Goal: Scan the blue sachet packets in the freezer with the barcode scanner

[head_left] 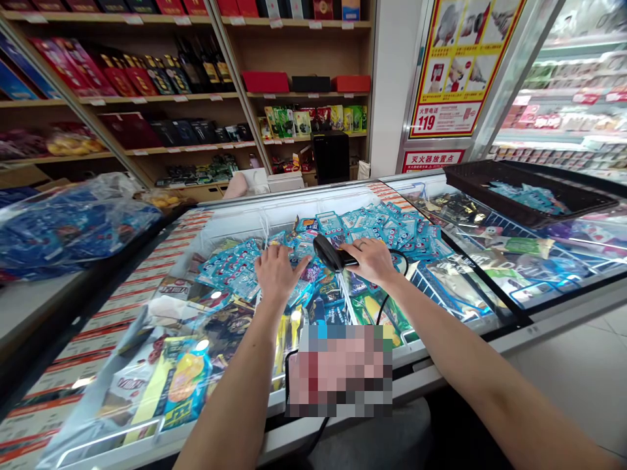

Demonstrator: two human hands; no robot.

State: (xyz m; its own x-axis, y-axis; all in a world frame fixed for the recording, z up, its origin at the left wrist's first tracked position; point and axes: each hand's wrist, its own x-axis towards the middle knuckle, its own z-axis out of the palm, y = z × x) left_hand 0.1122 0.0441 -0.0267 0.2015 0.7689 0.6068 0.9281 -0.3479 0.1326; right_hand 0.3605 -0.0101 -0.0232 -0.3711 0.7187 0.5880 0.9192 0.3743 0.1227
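Observation:
My right hand [373,259] is closed around the handle of a black barcode scanner [327,252], whose head points left over the open chest freezer [304,209]. Its cable [385,301] trails back toward me. My left hand [277,271] reaches into the freezer with fingers spread, resting on light-blue frozen-food packets [230,266]. More light-blue packets [392,228] are heaped behind the scanner. A blurred-out rectangle [339,371] lies on the freezer's near rim.
A clear bag of blue packets [68,225] sits on the left lid. A black tray [529,192] rests on the glass of the right-hand freezer. Wooden shelves with boxes [147,72] stand behind, a red poster [455,65] and a chilled cabinet [573,104] at right.

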